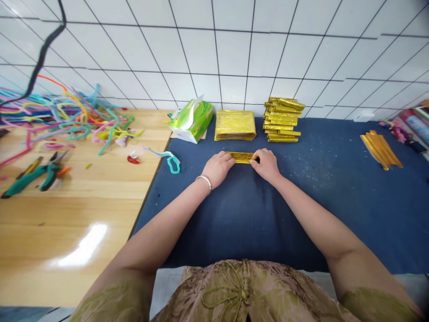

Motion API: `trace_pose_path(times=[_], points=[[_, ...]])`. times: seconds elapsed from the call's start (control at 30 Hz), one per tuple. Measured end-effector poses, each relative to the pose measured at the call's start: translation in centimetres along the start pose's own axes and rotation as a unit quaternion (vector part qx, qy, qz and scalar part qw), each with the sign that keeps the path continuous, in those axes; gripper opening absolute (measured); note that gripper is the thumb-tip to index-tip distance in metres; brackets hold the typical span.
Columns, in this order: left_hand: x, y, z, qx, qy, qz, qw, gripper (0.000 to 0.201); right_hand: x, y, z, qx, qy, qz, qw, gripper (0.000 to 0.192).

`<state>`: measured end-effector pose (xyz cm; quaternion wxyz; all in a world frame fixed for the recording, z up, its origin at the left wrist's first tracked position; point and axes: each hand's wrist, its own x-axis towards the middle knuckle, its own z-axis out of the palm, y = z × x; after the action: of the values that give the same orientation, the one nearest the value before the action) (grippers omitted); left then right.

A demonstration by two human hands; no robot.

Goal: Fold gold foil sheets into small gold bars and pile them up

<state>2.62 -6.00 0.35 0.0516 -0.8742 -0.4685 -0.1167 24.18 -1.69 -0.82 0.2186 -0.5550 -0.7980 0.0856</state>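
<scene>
So from the head cam I'm looking down at a dark blue cloth-covered worktop [301, 214], and both hands are on a narrow folded strip of shiny gold foil paper [241, 157] lying flat on the cloth a bit out in front of me, just short of the gold stacks by the wall. My left hand [218, 167] covers the strip's left end with the fingers curled down onto it, pressing rather than lifting, and there's a silver bangle [205, 180] on that wrist. My right hand [266, 164] is on the right end, fingers bent over and pinching the foil edge against the cloth. Only the middle of the strip shows between the two hands. Right behind it, against the white tiled wall [234, 49], sits a neat flat stack of gold foil sheets [235, 125], and just beside that on the right a taller, messier pile of folded gold foil strips [283, 120]. A green tissue pack [192, 120] sits left of the flat stack. Way off to the right lies a small bundle of long gold folded pieces [381, 150]. The pale wooden worktop [67, 223] on the left carries a tangle of colourful pipe cleaners [63, 116] and teal-handled pliers [31, 175].
</scene>
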Motion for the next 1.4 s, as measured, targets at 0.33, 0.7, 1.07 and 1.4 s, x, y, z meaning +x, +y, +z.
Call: trace_pose_path(times=[0.33,0.7,1.07,1.4], points=[[-0.7,1.9,-1.0,0.040,-0.033,-0.015,0.999,0.021,-2.5,-4.3,-0.7,-0.052,-0.024,-0.217,0.975,0.032],[-1.9,2.2,-1.6,0.029,-0.030,-0.069,0.997,0.037,-4.0,-2.5,-1.5,-0.043,-0.075,-0.232,0.969,0.043],[-1.8,1.5,-1.7,-0.015,-0.039,-0.075,0.996,0.038,-4.0,-1.8,-1.6,-0.038,-0.053,-0.226,0.972,0.038],[-1.8,1.6,-2.0,-0.025,-0.029,-0.082,0.996,0.036,-4.1,-1.1,-1.9,-0.039,-0.032,-0.200,0.979,0.032]])
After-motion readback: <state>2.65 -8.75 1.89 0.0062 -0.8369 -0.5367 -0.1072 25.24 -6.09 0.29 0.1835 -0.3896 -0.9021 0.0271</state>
